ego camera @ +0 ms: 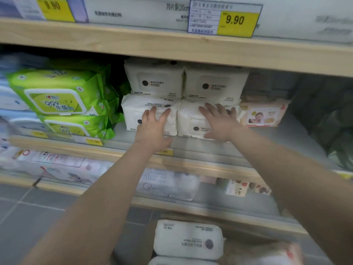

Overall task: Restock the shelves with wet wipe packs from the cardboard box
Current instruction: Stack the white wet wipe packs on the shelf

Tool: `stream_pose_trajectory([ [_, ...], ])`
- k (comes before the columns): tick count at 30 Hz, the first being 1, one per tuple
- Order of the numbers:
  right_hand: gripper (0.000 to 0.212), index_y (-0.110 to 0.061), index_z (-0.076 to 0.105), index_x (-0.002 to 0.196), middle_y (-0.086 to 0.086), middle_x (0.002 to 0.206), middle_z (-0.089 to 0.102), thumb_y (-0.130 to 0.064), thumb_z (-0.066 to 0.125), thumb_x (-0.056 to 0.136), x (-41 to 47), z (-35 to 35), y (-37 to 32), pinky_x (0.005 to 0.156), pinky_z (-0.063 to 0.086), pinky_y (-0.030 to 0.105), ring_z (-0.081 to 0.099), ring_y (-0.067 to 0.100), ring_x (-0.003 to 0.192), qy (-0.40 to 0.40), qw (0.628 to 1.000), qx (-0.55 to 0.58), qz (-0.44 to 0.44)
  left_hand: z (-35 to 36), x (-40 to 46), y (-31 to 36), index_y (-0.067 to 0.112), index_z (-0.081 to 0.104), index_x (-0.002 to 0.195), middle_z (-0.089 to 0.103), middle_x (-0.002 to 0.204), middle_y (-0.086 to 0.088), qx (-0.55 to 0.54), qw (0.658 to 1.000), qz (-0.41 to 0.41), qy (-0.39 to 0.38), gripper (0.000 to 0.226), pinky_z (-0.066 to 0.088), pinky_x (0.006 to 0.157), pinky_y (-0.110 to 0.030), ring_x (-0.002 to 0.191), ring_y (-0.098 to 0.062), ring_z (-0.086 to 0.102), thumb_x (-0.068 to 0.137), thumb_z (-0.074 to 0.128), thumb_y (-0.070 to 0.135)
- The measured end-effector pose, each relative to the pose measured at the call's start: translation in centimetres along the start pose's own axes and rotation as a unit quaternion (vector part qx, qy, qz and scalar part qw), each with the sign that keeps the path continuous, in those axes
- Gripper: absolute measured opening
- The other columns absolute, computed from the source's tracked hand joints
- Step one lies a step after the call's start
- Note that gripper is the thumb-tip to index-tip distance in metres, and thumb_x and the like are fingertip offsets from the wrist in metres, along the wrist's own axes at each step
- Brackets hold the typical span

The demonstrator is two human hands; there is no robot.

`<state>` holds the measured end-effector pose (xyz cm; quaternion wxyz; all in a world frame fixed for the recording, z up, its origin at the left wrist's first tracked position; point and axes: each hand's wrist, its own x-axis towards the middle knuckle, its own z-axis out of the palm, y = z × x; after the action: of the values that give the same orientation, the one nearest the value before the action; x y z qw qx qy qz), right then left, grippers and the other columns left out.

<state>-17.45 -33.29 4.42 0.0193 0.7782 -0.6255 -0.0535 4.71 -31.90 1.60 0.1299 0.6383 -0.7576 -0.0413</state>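
Observation:
White wet wipe packs stand stacked in the middle shelf bay. My left hand (153, 129) lies flat with straight fingers against the lower left white pack (131, 111). My right hand (219, 121) presses, fingers spread, on the lower right white pack (189, 119). Two more white packs (154, 79) (215, 83) sit on top of these. Below, at the bottom of the view, further white packs (188, 239) lie in the cardboard box (246, 245), which is blurred.
Green wipe packs (57, 92) fill the shelf to the left. A pink baby-wipe pack (263, 113) sits to the right, with open shelf floor (286, 134) beyond it. The wooden shelf edge (172, 44) runs above. Lower shelves hold other packs.

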Motion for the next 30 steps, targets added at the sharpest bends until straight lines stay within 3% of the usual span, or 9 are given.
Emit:
stream_pose_trajectory([
  [4, 0.074, -0.021, 0.022, 0.149, 0.009, 0.157, 0.018, -0.039, 0.060, 0.088, -2.8, -4.2, -1.3, 0.114, 0.022, 0.050, 0.020, 0.030, 0.142, 0.050, 0.993, 0.098, -0.035, -2.1, -3.4, 0.2, 0.013, 0.039, 0.138, 0.042, 0.134, -0.011, -0.132, 0.990, -0.011, 0.055, 0.060, 0.043, 0.096, -0.042, 0.124, -0.029, 0.042, 0.085, 0.061, 0.031],
  [8, 0.067, -0.020, 0.024, 0.148, 0.008, 0.152, 0.028, -0.037, 0.056, 0.091, -10.5, -3.2, -3.6, 0.111, 0.030, 0.042, 0.026, 0.027, 0.139, 0.037, 0.981, 0.179, -0.059, -1.7, -12.3, 1.2, 0.012, 0.052, 0.127, 0.052, 0.122, -0.008, -0.217, 0.972, 0.017, 0.087, 0.048, 0.046, 0.091, -0.038, 0.113, -0.025, 0.052, 0.082, 0.061, 0.026],
  [11, 0.065, -0.022, 0.029, 0.146, 0.004, 0.149, 0.034, -0.036, 0.057, 0.090, -17.4, 0.8, -5.3, 0.111, 0.030, 0.039, 0.032, 0.023, 0.136, 0.024, 0.976, 0.202, -0.081, 0.9, -20.3, 2.2, 0.015, 0.052, 0.127, 0.051, 0.122, -0.003, -0.245, 0.968, 0.018, 0.049, 0.048, 0.048, 0.089, -0.039, 0.111, -0.022, 0.053, 0.082, 0.058, 0.029],
  [14, 0.063, -0.023, 0.030, 0.146, 0.001, 0.150, 0.034, -0.041, 0.055, 0.091, -23.4, 5.0, -6.7, 0.113, 0.028, 0.037, 0.033, 0.022, 0.137, 0.002, 0.973, 0.206, -0.099, 3.8, -27.1, 1.7, 0.016, 0.052, 0.128, 0.051, 0.121, -0.001, -0.257, 0.966, 0.001, 0.005, 0.044, 0.044, 0.090, -0.029, 0.108, -0.019, 0.054, 0.086, 0.059, 0.025],
  [17, 0.063, -0.024, 0.030, 0.146, -0.003, 0.150, 0.035, -0.046, 0.052, 0.091, -28.8, 8.6, -8.3, 0.114, 0.025, 0.033, 0.031, 0.018, 0.138, -0.041, 0.967, 0.227, -0.107, 5.6, -33.3, 0.2, 0.024, 0.052, 0.126, 0.050, 0.117, 0.004, -0.253, 0.966, -0.023, -0.044, 0.048, 0.044, 0.088, -0.028, 0.105, -0.014, 0.053, 0.083, 0.045, 0.046],
  [20, 0.066, -0.027, 0.033, 0.145, -0.006, 0.148, 0.036, -0.055, 0.047, 0.087, -33.1, 12.4, -10.4, 0.115, 0.024, 0.032, 0.031, 0.015, 0.138, -0.090, 0.958, 0.250, -0.106, 7.4, -38.3, -2.0, 0.031, 0.048, 0.127, 0.048, 0.117, 0.008, -0.250, 0.961, -0.070, -0.093, 0.054, 0.041, 0.091, -0.030, 0.109, -0.010, 0.048, 0.079, 0.033, 0.052],
  [23, 0.073, -0.031, 0.026, 0.147, -0.009, 0.151, 0.031, -0.063, 0.043, 0.083, -35.7, 15.1, -12.5, 0.113, 0.019, 0.025, 0.029, 0.011, 0.138, -0.152, 0.953, 0.233, -0.118, 9.1, -41.8, -3.9, 0.025, 0.043, 0.136, 0.051, 0.127, 0.002, -0.233, 0.957, -0.100, -0.140, 0.052, 0.041, 0.098, -0.030, 0.115, -0.015, 0.050, 0.088, 0.031, 0.041],
  [25, 0.081, -0.031, 0.022, 0.148, -0.008, 0.152, 0.027, -0.065, 0.041, 0.078, -36.6, 16.1, -13.7, 0.113, 0.017, 0.025, 0.026, 0.013, 0.138, -0.175, 0.953, 0.211, -0.126, 10.0, -43.1, -4.5, 0.024, 0.040, 0.139, 0.051, 0.134, 0.002, -0.237, 0.952, -0.092, -0.173, 0.045, 0.036, 0.103, -0.023, 0.122, -0.015, 0.049, 0.094, 0.038, 0.019],
  [30, 0.090, -0.023, 0.014, 0.150, 0.000, 0.152, 0.020, -0.043, 0.064, 0.078, -36.3, 17.7, -15.7, 0.116, 0.012, 0.038, 0.018, 0.024, 0.139, -0.204, 0.959, 0.155, -0.123, 10.8, -43.3, -4.7, 0.021, 0.037, 0.142, 0.054, 0.132, 0.000, -0.243, 0.950, -0.081, -0.180, 0.052, 0.032, 0.103, -0.020, 0.122, -0.016, 0.050, 0.092, 0.036, 0.006],
])
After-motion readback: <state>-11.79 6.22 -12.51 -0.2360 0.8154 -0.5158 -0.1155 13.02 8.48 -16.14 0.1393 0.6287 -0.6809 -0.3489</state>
